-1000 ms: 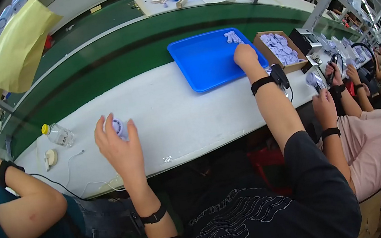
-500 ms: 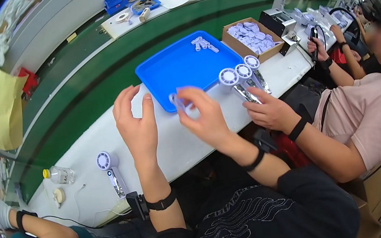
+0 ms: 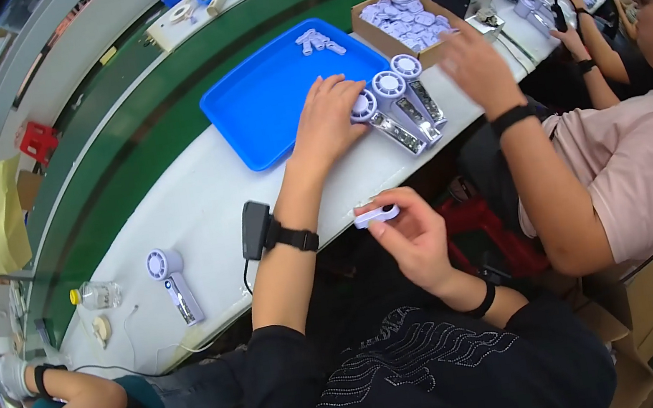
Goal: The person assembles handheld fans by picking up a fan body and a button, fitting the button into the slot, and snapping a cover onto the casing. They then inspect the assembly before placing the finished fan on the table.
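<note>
My left hand (image 3: pixel 324 122) reaches across to a row of three lavender handheld fans and grips the head of the leftmost fan (image 3: pixel 398 135); its handle lies with the inside parts exposed. The other two fans, a middle one (image 3: pixel 414 111) and a right one (image 3: pixel 426 96), lie beside it. Close to my body, my right hand (image 3: pixel 414 235) pinches a small, long lavender plastic piece (image 3: pixel 377 216) with a dark hole at one end. More such small pieces (image 3: pixel 319 42) lie in the far corner of a blue tray (image 3: pixel 247 123), just beyond my left hand.
A cardboard box (image 3: pixel 368 31) of lavender parts stands right of the tray. A co-worker's blurred hand (image 3: pixel 479 67) is near it. Another fan (image 3: pixel 169 282), a yellow-capped bottle (image 3: pixel 99 294) and a cable lie on the left. A green belt (image 3: pixel 156 136) runs behind the table.
My left hand has moved right onto the leftmost fan. My right hand has drawn back toward my body with the plastic piece. The co-worker's hand has left the fans and moved toward the box.
</note>
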Action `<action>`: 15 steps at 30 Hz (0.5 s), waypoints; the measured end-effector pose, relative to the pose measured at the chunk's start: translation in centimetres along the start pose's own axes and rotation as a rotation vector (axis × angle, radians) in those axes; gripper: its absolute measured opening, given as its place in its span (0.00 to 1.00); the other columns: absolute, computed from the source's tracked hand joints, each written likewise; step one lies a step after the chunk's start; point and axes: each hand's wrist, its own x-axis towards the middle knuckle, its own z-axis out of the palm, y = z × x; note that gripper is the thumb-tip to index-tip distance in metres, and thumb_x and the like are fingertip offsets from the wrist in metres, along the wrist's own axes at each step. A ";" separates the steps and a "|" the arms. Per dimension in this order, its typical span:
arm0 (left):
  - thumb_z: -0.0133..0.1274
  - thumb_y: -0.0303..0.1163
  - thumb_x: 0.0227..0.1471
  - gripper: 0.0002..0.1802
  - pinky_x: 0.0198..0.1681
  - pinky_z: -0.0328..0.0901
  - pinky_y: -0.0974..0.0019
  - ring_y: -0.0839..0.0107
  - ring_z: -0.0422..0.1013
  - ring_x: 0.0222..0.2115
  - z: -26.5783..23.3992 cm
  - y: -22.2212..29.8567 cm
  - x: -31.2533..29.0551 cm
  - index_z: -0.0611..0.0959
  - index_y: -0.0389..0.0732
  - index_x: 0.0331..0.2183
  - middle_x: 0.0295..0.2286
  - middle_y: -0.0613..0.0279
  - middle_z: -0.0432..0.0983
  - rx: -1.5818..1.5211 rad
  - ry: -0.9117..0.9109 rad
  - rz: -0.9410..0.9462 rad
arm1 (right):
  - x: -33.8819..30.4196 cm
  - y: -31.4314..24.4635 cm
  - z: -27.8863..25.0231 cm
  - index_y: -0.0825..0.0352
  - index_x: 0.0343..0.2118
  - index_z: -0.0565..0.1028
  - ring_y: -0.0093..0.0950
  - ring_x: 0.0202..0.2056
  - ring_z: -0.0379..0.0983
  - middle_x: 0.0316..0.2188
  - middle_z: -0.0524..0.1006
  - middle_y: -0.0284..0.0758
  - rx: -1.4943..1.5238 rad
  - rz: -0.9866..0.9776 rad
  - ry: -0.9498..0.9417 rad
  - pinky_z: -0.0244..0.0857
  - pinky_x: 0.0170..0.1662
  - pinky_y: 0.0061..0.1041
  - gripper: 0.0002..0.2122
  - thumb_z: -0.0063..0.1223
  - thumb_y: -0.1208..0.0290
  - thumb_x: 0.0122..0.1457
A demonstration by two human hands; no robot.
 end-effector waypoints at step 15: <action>0.77 0.32 0.44 0.34 0.60 0.69 0.53 0.53 0.77 0.55 -12.5 5.9 -20.1 0.85 0.36 0.54 0.52 0.50 0.79 -0.016 0.256 -0.707 | 6.3 2.3 1.5 0.75 0.52 0.80 0.25 0.40 0.81 0.44 0.81 0.39 -0.460 -0.047 -0.300 0.75 0.42 0.24 0.13 0.62 0.83 0.64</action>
